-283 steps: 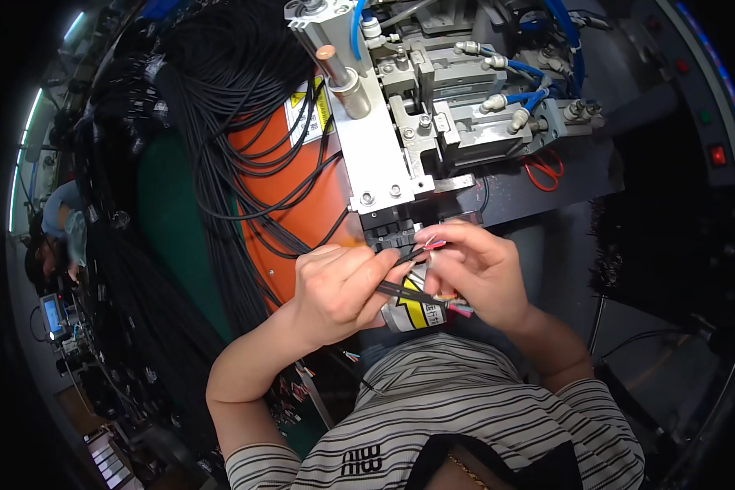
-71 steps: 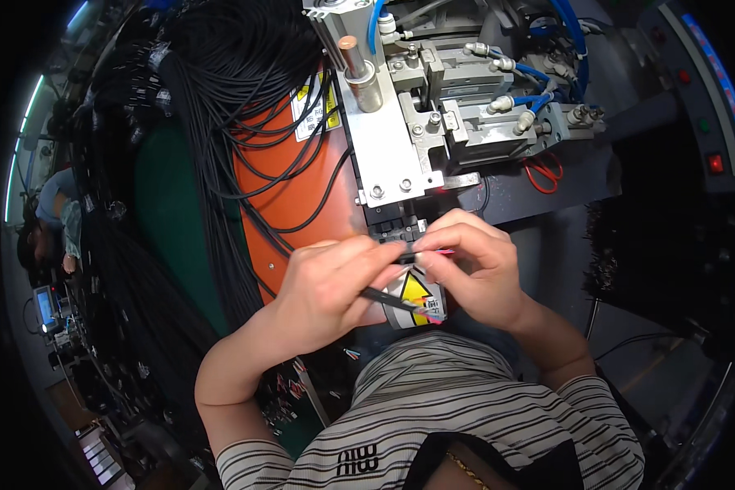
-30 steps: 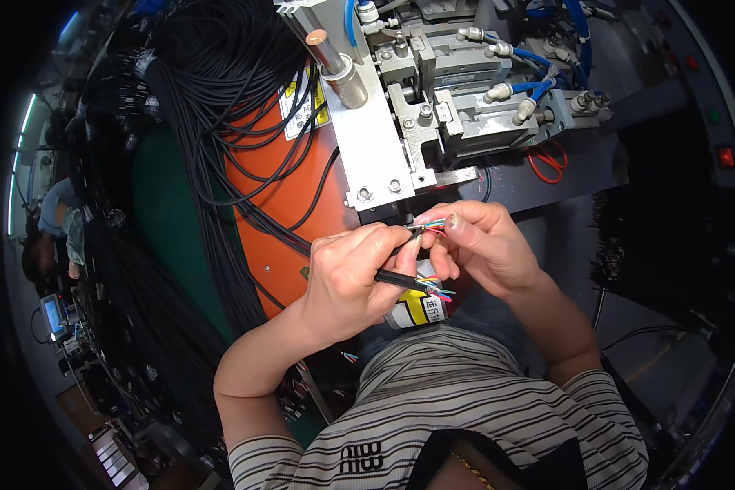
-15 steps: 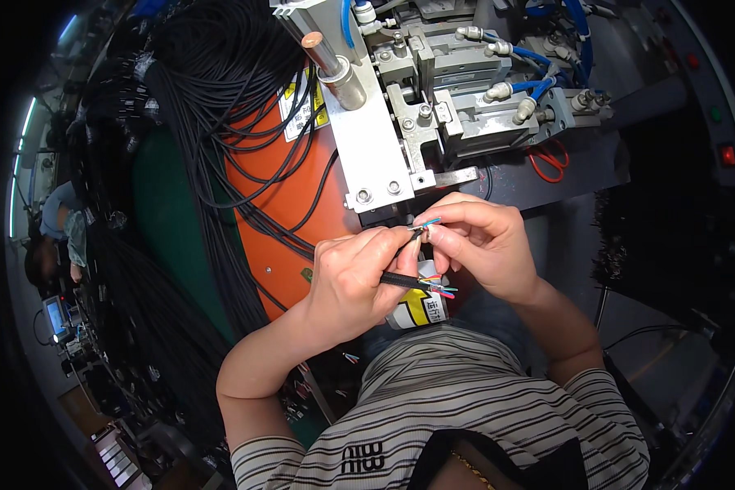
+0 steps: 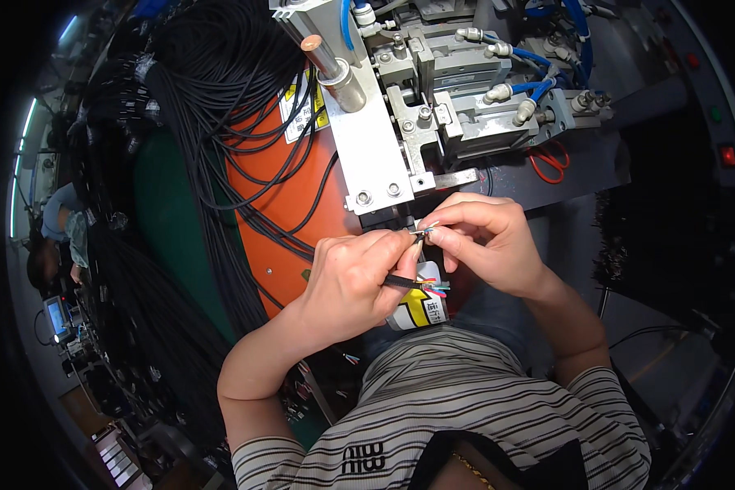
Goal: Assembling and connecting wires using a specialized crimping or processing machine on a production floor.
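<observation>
Left hand (image 5: 353,276) has its fingers pinching a slim black cable end (image 5: 420,234); right hand's (image 5: 492,250) thumb and finger pinch its tiny wires (image 5: 429,231) just ahead. Second black round cable (image 5: 398,281), under the left fingers, already has coloured wires (image 5: 435,287) bared and fanned. What's left on the first? Can't tell, fingertips hide most.

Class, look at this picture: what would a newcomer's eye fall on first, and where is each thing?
Probably the two bare hands at the centre: the left hand grips a black cable with coloured wires fanning from its end, while the right hand pinches fine wire tips. Above them stands a bright metal machine with blue tubes, and at upper left black cables spill over an orange panel.
</observation>
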`<action>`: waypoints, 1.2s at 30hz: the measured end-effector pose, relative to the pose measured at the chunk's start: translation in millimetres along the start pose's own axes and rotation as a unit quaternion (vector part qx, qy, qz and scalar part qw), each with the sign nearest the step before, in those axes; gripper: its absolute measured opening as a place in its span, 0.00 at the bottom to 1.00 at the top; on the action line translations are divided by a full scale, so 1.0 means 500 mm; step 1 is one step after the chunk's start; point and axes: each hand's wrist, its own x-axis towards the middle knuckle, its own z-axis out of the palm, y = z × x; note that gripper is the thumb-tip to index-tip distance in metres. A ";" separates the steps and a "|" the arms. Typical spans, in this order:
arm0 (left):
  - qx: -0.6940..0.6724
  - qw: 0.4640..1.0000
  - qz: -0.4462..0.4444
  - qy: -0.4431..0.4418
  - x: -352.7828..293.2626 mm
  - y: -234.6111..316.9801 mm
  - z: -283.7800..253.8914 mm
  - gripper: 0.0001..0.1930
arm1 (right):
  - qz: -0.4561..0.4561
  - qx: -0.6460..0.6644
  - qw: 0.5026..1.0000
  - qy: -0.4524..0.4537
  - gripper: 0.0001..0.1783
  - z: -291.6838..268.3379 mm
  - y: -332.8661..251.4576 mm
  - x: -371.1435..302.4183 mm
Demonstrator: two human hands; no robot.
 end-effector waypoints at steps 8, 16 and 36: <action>0.070 0.996 0.053 0.009 0.000 -0.001 0.007 0.07 | 0.033 -0.038 0.998 0.026 0.04 0.003 -0.008 0.000; 0.250 0.966 0.071 0.006 -0.014 0.017 0.006 0.16 | -0.148 -0.499 0.854 0.009 0.04 0.018 -0.055 0.014; 0.131 0.991 0.036 0.004 -0.025 -0.007 0.004 0.25 | -0.140 -0.458 0.877 0.026 0.03 0.017 -0.015 0.002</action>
